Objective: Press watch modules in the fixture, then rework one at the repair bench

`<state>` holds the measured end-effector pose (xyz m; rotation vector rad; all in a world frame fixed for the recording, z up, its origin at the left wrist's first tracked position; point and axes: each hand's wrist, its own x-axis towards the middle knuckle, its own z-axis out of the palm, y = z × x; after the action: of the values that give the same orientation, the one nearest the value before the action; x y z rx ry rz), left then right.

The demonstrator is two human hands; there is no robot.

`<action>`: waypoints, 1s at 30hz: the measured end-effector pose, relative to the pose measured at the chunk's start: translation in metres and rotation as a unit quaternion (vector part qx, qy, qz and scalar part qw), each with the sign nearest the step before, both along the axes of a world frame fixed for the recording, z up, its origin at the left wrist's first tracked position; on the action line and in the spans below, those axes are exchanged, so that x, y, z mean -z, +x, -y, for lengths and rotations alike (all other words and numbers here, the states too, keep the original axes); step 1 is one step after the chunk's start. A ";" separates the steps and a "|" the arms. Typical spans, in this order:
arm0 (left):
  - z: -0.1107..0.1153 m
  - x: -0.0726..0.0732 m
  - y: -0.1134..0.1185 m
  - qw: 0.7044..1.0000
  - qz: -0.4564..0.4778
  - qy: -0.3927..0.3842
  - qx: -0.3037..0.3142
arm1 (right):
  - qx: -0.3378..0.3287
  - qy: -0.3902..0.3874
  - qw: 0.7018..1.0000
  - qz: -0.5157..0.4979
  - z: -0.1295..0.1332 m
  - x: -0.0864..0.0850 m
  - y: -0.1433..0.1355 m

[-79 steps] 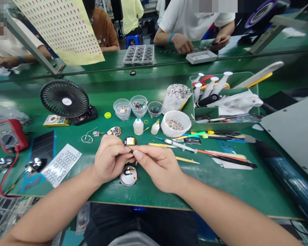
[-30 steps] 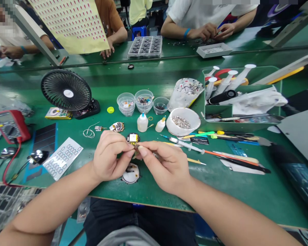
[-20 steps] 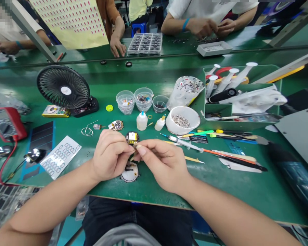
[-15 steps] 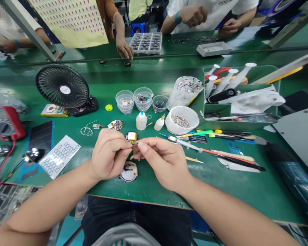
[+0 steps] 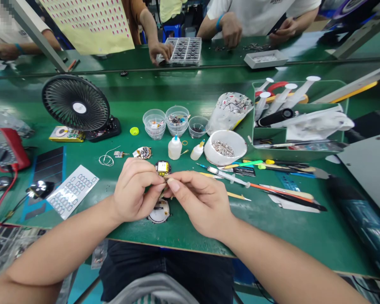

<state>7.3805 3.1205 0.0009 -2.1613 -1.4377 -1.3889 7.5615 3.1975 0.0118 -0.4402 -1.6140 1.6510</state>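
My left hand [image 5: 137, 188] and my right hand [image 5: 199, 200] meet at their fingertips above the green table. Both are closed in a pinch, and between them is something small that I cannot make out. Just beyond the fingertips lies a round black module with a yellow and white part [image 5: 163, 168]. Below them, nearer to me, a round white disc-shaped part [image 5: 159, 212] lies on the table, partly covered by my left hand. Another small round assembly [image 5: 142, 153] sits farther back, beside a small metal connector [image 5: 120, 154].
Behind my hands stand clear cups [image 5: 154, 123], a glue bottle [image 5: 175, 147] and a white bowl of small parts [image 5: 225, 147]. Syringes and tools [image 5: 232, 175] lie right. A black fan [image 5: 76, 103] and red multimeter [image 5: 6, 147] stand left. Co-workers' hands work across the table.
My hands stay together, with the fingertips shifted slightly. Across the table, a person's hand has moved right to the compartment tray, and another person's hand has lowered to the table.
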 end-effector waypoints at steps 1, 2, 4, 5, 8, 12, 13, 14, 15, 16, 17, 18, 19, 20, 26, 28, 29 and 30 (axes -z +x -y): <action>0.000 0.000 0.000 1.000 -0.001 0.000 0.001 | 0.002 0.003 1.000 0.000 0.000 0.001 0.000; 0.000 0.000 0.000 1.000 -0.002 0.000 0.002 | 0.005 0.007 1.000 0.001 0.001 0.002 0.000; 0.000 0.000 -0.001 1.000 -0.009 0.001 0.001 | 0.013 0.025 1.000 0.014 0.001 0.004 0.000; -0.001 0.000 -0.001 1.000 -0.013 0.002 -0.001 | 0.017 0.038 0.999 0.024 0.000 0.005 0.000; -0.001 0.000 -0.001 1.000 -0.021 0.000 -0.006 | 0.027 0.066 0.996 0.045 0.000 0.007 0.001; 0.000 0.000 -0.001 1.000 -0.019 -0.001 -0.013 | 0.027 0.066 0.996 0.044 0.000 0.007 0.001; 0.000 0.000 -0.001 1.000 -0.018 0.000 -0.014 | 0.026 0.067 0.997 0.042 0.000 0.006 0.001; 0.000 0.000 0.000 1.000 -0.018 0.001 -0.015 | 0.025 0.069 0.997 0.040 0.000 0.006 0.001; 0.000 0.000 0.000 1.000 -0.017 0.001 -0.015 | 0.025 0.073 0.996 0.039 0.001 0.006 0.002; 0.000 -0.001 0.000 1.000 -0.016 0.001 -0.015 | 0.026 0.079 0.996 0.039 0.001 0.006 0.002; 0.000 -0.001 0.001 1.000 -0.014 0.000 -0.017 | 0.029 0.089 0.995 0.040 0.001 0.005 0.002; 0.000 -0.002 0.001 1.000 -0.011 -0.002 -0.018 | 0.033 0.102 0.993 0.043 0.001 0.005 0.002; 0.000 -0.002 0.001 1.000 -0.008 -0.005 -0.020 | 0.038 0.120 0.991 0.046 0.001 0.005 0.003; 0.001 -0.003 0.002 1.000 -0.005 -0.007 -0.020 | 0.045 0.140 0.988 0.049 0.000 0.005 0.003; 0.002 -0.005 0.001 1.000 0.009 -0.012 -0.017 | 0.068 0.242 0.967 0.042 -0.003 0.002 0.003; 0.002 -0.005 0.001 1.000 0.010 -0.013 -0.018 | 0.070 0.251 0.965 0.039 -0.003 0.002 0.003; 0.001 -0.006 0.001 1.000 0.011 -0.013 -0.019 | 0.071 0.253 0.964 0.038 -0.003 0.003 0.003; 0.001 -0.006 0.002 1.000 0.012 -0.013 -0.019 | 0.071 0.254 0.964 0.039 -0.003 0.003 0.003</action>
<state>7.3821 3.1191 0.0068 -2.1296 -1.5045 -1.3944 7.5642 3.2007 0.0089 -0.3446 -1.9352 1.0680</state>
